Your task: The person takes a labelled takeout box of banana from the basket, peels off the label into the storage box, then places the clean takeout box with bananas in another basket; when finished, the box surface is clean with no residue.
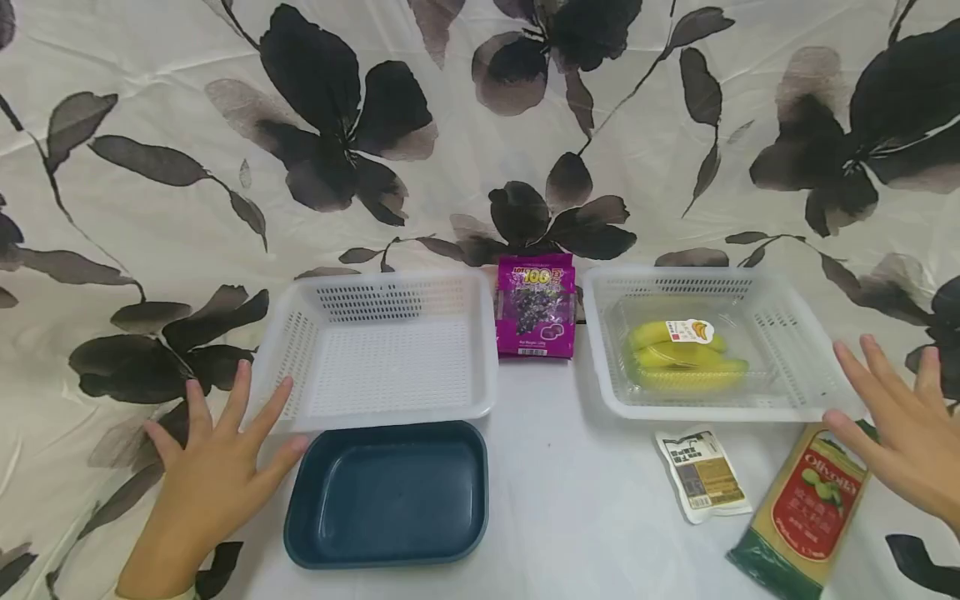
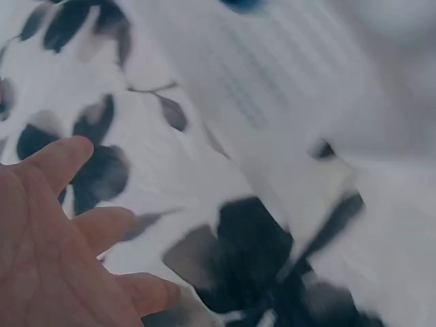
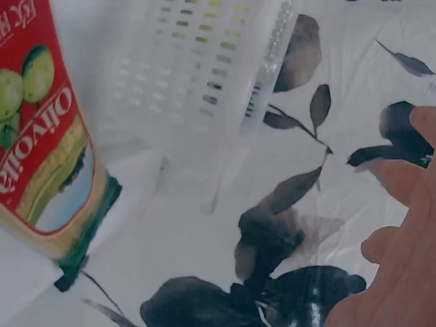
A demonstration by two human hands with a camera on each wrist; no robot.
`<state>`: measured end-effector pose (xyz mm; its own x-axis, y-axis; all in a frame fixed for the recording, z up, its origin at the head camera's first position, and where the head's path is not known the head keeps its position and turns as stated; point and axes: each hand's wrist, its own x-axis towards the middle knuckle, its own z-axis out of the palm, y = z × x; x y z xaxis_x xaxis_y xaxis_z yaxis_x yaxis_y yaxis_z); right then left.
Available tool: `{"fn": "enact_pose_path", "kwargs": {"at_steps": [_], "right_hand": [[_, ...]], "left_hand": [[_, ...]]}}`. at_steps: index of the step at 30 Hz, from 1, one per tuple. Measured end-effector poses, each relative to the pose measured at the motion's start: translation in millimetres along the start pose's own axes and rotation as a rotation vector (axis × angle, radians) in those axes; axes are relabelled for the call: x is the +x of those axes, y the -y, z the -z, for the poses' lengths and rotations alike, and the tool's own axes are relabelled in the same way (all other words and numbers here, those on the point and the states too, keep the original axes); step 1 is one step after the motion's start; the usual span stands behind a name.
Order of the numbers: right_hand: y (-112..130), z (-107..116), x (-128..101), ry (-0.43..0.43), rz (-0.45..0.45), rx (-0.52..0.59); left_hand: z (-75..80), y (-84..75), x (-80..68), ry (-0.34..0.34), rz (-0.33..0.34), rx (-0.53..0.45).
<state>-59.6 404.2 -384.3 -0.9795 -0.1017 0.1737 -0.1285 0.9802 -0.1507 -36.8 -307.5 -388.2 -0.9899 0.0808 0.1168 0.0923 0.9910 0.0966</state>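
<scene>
My left hand [image 1: 213, 475] hovers with fingers spread and nothing in it beside the empty white basket [image 1: 382, 346]; my right hand [image 1: 903, 425], likewise spread, hangs just over the olive packet [image 1: 806, 508]. That packet looks stiff, light and slick-wrapped; I'd pinch its long edges.

The surface [image 1: 585, 508] is covered by a floral cloth. Directly on it: two white perforated baskets [image 1: 386, 346] [image 1: 780, 367], a dark blue tray [image 1: 390, 496], a purple snack bag [image 1: 536, 307], a small sachet [image 1: 702, 472], and an Olivoila packet [image 1: 806, 510].
</scene>
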Motion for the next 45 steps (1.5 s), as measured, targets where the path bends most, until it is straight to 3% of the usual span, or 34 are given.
{"fn": "enact_pose_path", "kwargs": {"at_steps": [4,11,17,21,26,31,38,45], "right_hand": [[3.4,-2.1,14.2,0.043,-0.011,0.049],[1.0,-8.7,42.5,0.186,-0.007,0.298],[0.6,-6.8,73.6,0.372,-0.053,0.306],[-0.3,-1.7,93.6,0.461,-0.072,0.279],[0.2,-3.3,110.3,0.563,-0.082,0.320],[-1.0,-10.7,119.9,0.689,-0.135,0.476],[-12.3,-18.4,126.1,0.789,-0.198,0.596],[-24.3,-24.2,129.7,0.837,-0.284,0.714]], "left_hand": [[1.1,-30.0,4.0,-0.058,-0.047,-0.147],[2.8,-106.1,20.4,-0.126,-0.103,-0.437],[-7.5,-177.4,43.1,-0.129,-0.125,-0.719],[-16.5,-222.8,62.5,-0.071,-0.138,-0.901],[-29.0,-269.0,83.7,0.063,-0.090,-1.023],[-51.7,-301.6,103.3,0.167,0.022,-1.174],[-85.0,-326.5,121.9,0.319,0.258,-1.553],[-102.9,-342.7,130.7,0.355,0.341,-1.730]]}}
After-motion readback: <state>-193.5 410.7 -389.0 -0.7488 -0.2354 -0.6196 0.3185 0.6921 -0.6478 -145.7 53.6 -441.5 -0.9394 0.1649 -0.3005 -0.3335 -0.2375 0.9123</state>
